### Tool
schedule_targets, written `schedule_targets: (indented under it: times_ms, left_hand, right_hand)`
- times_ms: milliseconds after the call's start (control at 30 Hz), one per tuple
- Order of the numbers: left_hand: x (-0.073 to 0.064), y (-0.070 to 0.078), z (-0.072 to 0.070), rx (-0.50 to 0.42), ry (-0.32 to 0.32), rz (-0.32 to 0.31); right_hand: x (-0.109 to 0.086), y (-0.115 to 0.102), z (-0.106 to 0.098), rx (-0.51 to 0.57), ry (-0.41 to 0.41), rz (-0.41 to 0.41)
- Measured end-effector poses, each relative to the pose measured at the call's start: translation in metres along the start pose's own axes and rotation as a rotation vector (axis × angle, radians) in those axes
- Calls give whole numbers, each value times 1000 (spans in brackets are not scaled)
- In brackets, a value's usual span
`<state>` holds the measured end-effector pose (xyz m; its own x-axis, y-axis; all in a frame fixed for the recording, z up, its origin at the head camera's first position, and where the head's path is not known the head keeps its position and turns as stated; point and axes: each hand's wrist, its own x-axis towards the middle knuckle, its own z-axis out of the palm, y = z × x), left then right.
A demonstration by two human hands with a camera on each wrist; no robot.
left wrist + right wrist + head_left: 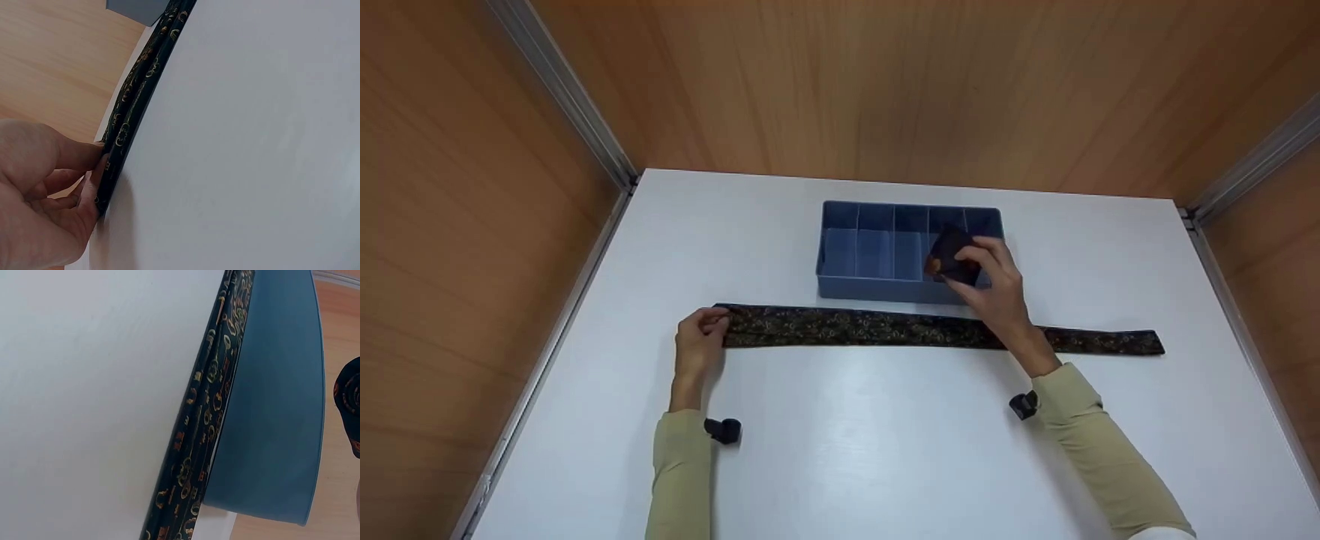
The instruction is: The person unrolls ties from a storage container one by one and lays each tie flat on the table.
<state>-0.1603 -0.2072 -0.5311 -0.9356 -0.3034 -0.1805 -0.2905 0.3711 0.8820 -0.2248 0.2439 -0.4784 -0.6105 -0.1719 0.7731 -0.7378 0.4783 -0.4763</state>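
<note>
A long dark scarf (840, 328) with a small gold and red pattern, folded lengthwise into a strip, lies across the white table. At its left end my left hand (699, 346) pinches the layers between thumb and fingers, seen closely in the left wrist view. My right hand (997, 289) grips a rolled-up dark scarf (951, 251) over the right part of the blue box (877, 289). Coiled layers of that roll (350, 399) show at the right edge of the right wrist view, where most of the hand is out of frame. My right wrist passes above the strip.
The blue box has several compartments in a row and stands just behind the strip. Wooden panels (840, 90) rise behind and at both sides of the table (825, 450). A small black wrist camera (724, 430) is by my left sleeve, another (1023, 405) by my right.
</note>
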Motion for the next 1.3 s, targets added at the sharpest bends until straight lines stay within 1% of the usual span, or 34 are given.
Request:
schedule_targets:
  times_ms: [300, 733, 1033, 1167, 1300]
  left_hand:
    - [-1, -1, -1, 15, 1, -26]
    - [0, -1, -1, -8, 7, -4]
    - [1, -1, 1, -5, 1, -8]
    - [1, -1, 0, 9, -5, -8]
    - [0, 0, 0, 9, -5, -9]
  right_hand:
    - [-7, -9, 7, 44, 6, 1]
    - [-16, -26, 15, 47, 17, -41]
    - [-19, -39, 22, 87, 15, -21]
    - [-21, -45, 25, 116, 0, 6]
    - [-22, -51, 29, 138, -16, 17]
